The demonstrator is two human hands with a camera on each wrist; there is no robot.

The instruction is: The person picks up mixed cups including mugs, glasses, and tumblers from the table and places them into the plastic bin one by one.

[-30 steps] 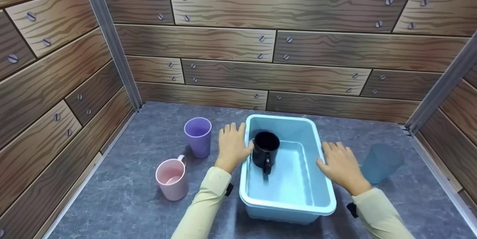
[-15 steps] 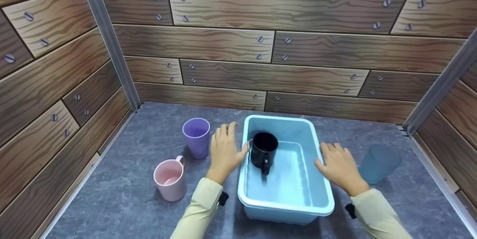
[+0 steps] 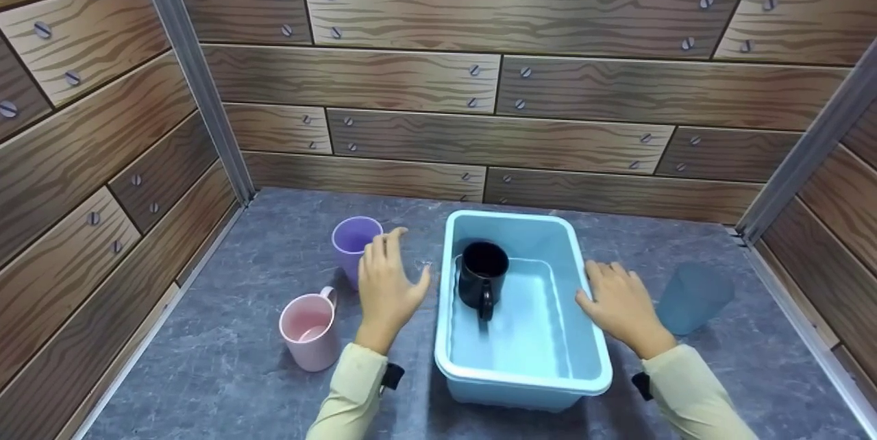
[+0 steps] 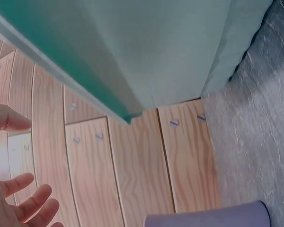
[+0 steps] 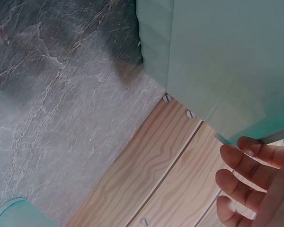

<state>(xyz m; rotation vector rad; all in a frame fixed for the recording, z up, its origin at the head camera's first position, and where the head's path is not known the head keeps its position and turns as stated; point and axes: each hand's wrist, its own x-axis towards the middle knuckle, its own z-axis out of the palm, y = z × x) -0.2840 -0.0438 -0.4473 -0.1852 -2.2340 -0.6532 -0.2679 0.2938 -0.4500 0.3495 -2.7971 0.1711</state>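
My cream sleeves [image 3: 690, 395] are extending forward over a dark grey marbled table [image 3: 205, 371]. My right hand [image 3: 620, 304] is resting loosely at the right rim of a pale blue tub [image 3: 538, 340], its fingers relaxed and slightly parted. My left hand [image 3: 386, 289] is hovering beyond the tub's left side, fingers spread, thumb standing wide. The tub is holding an upright black mug [image 3: 482, 274] near its left wall, handle facing me. Left of my left hand, a pink mug [image 3: 310, 340] is sitting; right of my right hand, a blue-grey tumbler [image 3: 695, 299]. Farther off, a purple cup [image 3: 349, 260] is standing partly behind my left fingers, the left wrist view showing a gap between. A wood-plank wall [image 3: 425, 83] is rising behind.
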